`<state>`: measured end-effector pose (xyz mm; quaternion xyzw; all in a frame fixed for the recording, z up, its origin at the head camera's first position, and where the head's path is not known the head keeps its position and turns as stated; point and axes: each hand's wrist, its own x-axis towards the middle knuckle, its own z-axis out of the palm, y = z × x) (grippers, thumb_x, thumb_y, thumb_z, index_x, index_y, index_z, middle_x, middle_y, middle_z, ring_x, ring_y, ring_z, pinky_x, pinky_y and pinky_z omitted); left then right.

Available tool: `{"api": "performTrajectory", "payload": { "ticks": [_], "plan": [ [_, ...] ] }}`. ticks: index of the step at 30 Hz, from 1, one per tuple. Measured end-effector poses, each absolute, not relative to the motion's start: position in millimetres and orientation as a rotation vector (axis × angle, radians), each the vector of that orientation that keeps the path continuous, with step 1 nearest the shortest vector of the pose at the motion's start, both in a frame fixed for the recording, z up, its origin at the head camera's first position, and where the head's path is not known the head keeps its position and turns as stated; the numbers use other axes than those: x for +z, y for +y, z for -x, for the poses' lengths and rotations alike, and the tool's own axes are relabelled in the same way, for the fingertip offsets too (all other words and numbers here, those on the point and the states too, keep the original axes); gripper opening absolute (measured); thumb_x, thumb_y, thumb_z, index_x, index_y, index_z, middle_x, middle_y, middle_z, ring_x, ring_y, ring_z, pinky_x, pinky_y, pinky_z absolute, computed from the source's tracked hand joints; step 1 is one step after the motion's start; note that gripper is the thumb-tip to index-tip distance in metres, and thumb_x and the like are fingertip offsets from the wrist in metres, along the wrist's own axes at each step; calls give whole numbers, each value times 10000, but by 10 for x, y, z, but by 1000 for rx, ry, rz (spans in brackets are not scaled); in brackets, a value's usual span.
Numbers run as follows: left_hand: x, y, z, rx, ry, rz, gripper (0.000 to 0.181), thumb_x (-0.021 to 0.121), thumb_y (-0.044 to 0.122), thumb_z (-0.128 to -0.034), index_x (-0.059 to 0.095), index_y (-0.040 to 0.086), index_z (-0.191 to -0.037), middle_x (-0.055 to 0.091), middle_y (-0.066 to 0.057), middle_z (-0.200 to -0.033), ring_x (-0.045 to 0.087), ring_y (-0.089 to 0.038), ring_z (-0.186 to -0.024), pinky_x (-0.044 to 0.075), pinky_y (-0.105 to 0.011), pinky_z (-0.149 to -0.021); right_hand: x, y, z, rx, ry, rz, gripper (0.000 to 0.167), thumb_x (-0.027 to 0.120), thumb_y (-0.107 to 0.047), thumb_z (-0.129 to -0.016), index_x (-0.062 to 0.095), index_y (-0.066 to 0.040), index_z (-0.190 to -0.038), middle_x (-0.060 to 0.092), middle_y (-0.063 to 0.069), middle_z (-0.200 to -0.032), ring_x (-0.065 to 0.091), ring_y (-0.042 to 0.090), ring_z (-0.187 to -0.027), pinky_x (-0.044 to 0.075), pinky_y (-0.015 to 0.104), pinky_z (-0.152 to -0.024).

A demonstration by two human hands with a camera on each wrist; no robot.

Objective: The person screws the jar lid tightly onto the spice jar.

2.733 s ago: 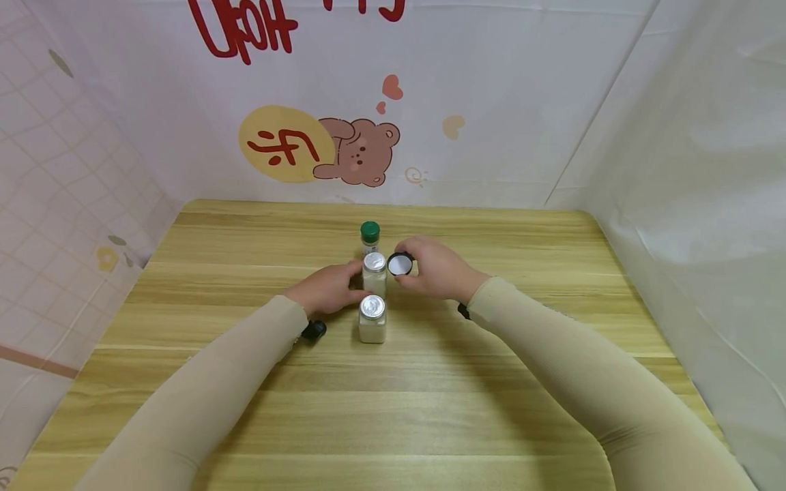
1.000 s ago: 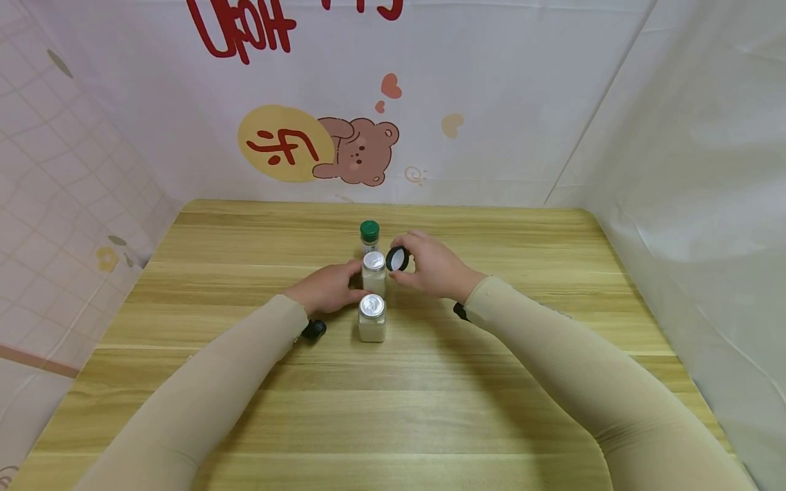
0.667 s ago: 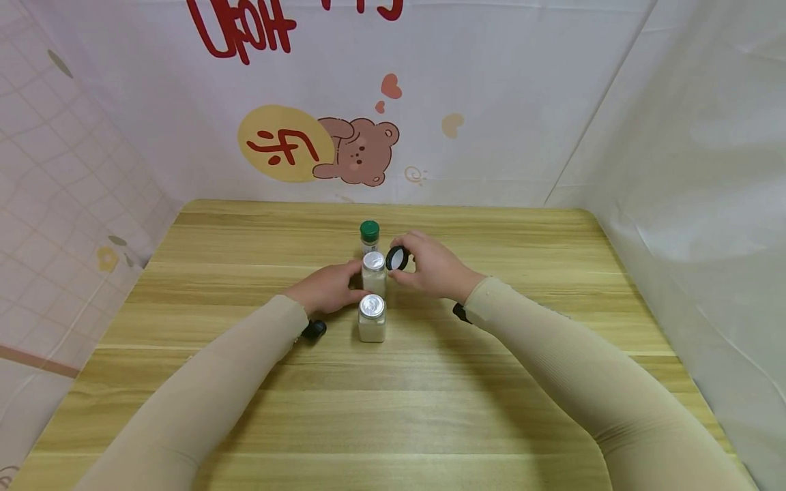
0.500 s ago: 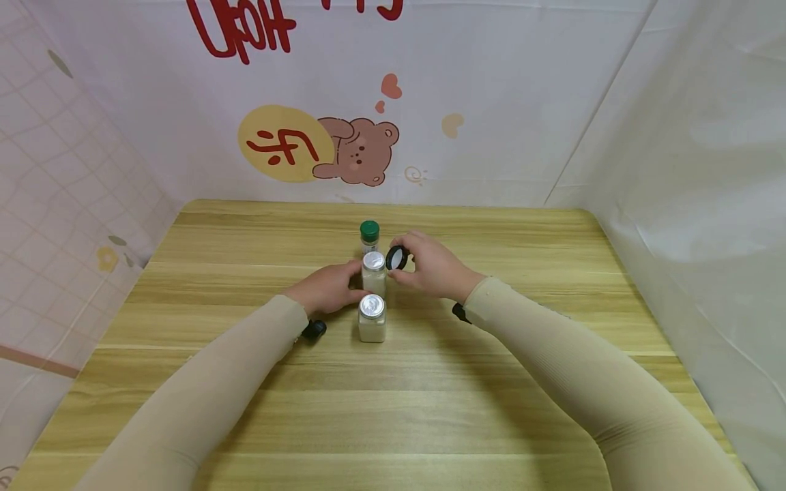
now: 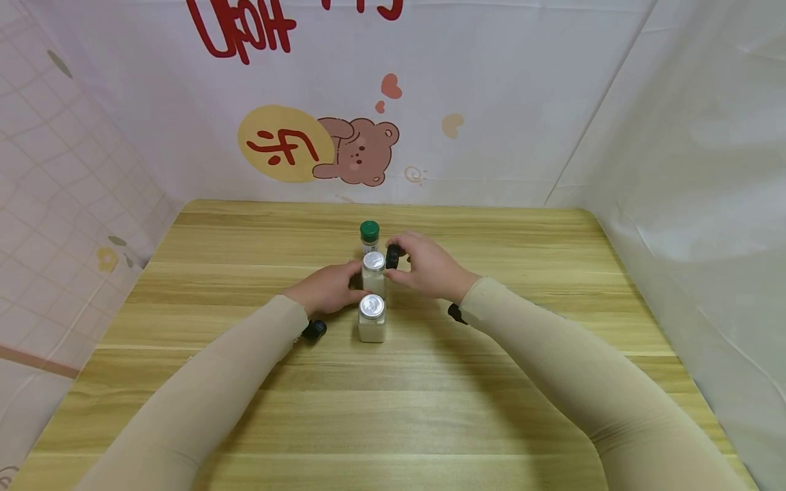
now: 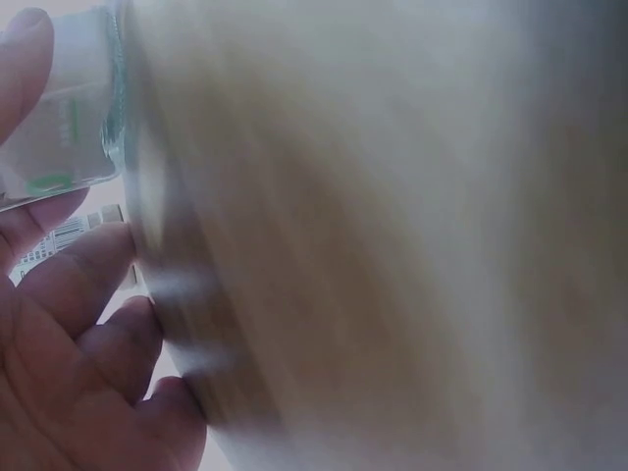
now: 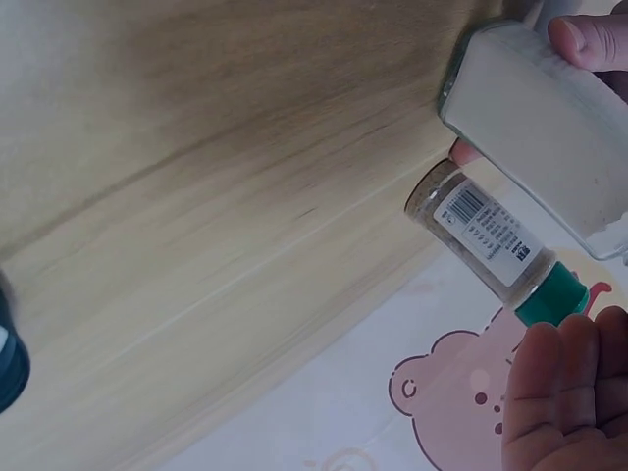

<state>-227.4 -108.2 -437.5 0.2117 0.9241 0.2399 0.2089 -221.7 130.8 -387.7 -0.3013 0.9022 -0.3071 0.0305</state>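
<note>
In the head view, two square glass jars with silver tops and pale contents stand in a line mid-table. My left hand (image 5: 328, 288) grips the farther glass jar (image 5: 374, 273); its thumb overlaps a jar (image 6: 64, 108) in the left wrist view. The nearer glass jar (image 5: 372, 320) stands just in front, untouched. Between thumb and fingers, my right hand (image 5: 432, 267) pinches a black lid (image 5: 392, 257), tipped on edge right beside the gripped jar. Behind them stands a small spice bottle with a green cap (image 5: 370, 230); the right wrist view shows its barcode label (image 7: 486, 234).
A wooden table (image 5: 393, 416) carries everything. A white printed sheet (image 5: 491, 102) with a cartoon bear hangs behind it, and plain white sheeting (image 5: 694, 170) closes the right side. Small black devices sit at both wrists.
The black lid has turned from showing its white inside to standing edge-on, and the right hand has shifted slightly left with it. The left hand and both jars have stayed put.
</note>
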Motion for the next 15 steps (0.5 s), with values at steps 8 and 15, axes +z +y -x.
{"api": "performTrajectory", "payload": {
  "ticks": [8,15],
  "plan": [
    [-4388,-1091,2278,674,2575,-586,595,687,464,-1016,477,288,-1544,567,-75,-1551,506,-323,-1471,401,-550,-1222,-3909,1278,2233,-930,2804,960,483,801,-228,-943,633,36,-1311,678,149,-1235,681,302,-1124,570,432,-1028],
    [-4399,-1089,2285,669,2572,-584,614,682,459,-1020,455,297,-1568,570,-79,-1548,514,-320,-1463,404,-556,-1218,-3913,1257,2243,-958,2780,948,455,789,-239,-956,632,10,-1303,675,138,-1237,690,300,-1147,581,440,-1014]
  ]
}}
